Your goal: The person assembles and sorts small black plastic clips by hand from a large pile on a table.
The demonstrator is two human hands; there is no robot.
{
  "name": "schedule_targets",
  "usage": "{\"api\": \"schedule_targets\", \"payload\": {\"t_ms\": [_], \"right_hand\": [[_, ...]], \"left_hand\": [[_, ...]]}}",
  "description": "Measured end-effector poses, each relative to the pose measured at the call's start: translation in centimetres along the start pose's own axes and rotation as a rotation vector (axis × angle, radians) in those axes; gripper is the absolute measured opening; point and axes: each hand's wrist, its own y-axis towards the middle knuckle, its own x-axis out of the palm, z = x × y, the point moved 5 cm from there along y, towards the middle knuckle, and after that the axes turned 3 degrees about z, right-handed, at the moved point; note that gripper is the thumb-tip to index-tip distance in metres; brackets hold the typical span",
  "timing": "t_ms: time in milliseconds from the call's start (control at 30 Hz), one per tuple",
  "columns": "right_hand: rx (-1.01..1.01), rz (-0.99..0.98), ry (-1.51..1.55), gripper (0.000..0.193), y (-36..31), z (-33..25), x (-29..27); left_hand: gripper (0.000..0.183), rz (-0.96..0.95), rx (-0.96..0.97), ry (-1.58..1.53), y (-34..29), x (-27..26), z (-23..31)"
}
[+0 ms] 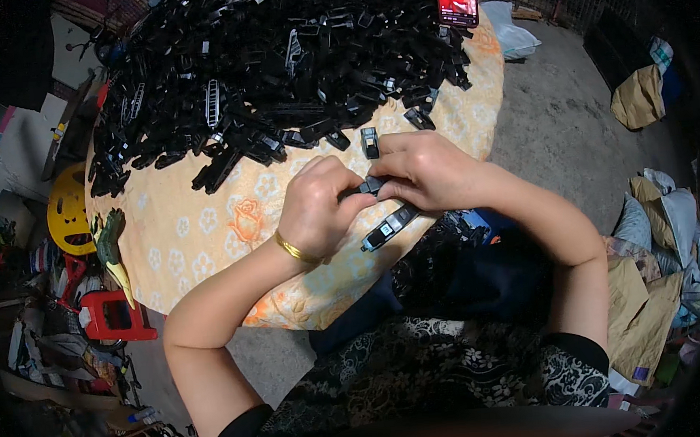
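Note:
Between my two hands, over the near part of the table, is a small black plastic piece [372, 186]. The fingertips of my left hand [313, 207] pinch its left side. My right hand [434, 172] pinches it from the right, so much of it is hidden. Just beyond the fingers stands a small black part with a pale top [370, 142], shaped like a toy vehicle cab. Below my right hand lies a longer black part with a light blue end [389, 228]. Another black part [418, 119] rests farther off, beyond my right hand.
A large heap of black plastic parts [275, 69], some grey ladder-shaped pieces among them, covers the far side of the flowered tablecloth [206, 245]. A phone [457, 4] stands at the far right edge. A red plastic stool [117, 316] is at left; bags [638, 98] lie on the right.

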Motion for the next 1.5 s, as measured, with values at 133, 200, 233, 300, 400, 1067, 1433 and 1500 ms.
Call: {"api": "schedule_targets", "payload": {"t_ms": [133, 200, 233, 300, 400, 1067, 1433, 1500], "right_hand": [[0.048, -0.122, 0.118, 0.025, 0.0, 0.2, -0.2], [0.026, -0.22, 0.165, 0.029, 0.0, 0.4, 0.1], [0.029, -0.22, 0.166, 0.029, 0.0, 0.8, 0.7], [0.04, 0.222, -0.171, 0.032, 0.3, 1.0, -0.3], [0.05, 0.218, -0.258, 0.032, 0.6, 1.4, 0.5], [0.348, -0.038, 0.123, 0.021, -0.2, 0.6, 0.1], [0.027, 0.093, -0.136, 0.017, 0.0, 0.8, -0.5], [0.001, 0.058, -0.144, 0.02, 0.0, 1.0, -0.3]], "left_hand": [[0.022, -0.133, -0.005, -0.007, 0.2, -0.7, -0.4], [0.028, -0.284, 0.108, -0.006, 0.5, -1.8, 0.4], [0.03, -0.202, 0.13, 0.101, 0.7, -3.0, -0.1], [0.035, -0.055, 0.084, 0.468, 1.5, -5.8, -0.5], [0.035, 0.023, 0.016, 0.722, 1.7, -6.9, -3.5], [0.021, -0.118, -0.009, 0.096, -0.1, -0.8, -0.2], [0.02, -0.107, -0.084, 0.082, -0.2, -1.6, -0.8], [0.02, -0.104, -0.097, 0.07, -0.2, -1.5, -0.7]]}}
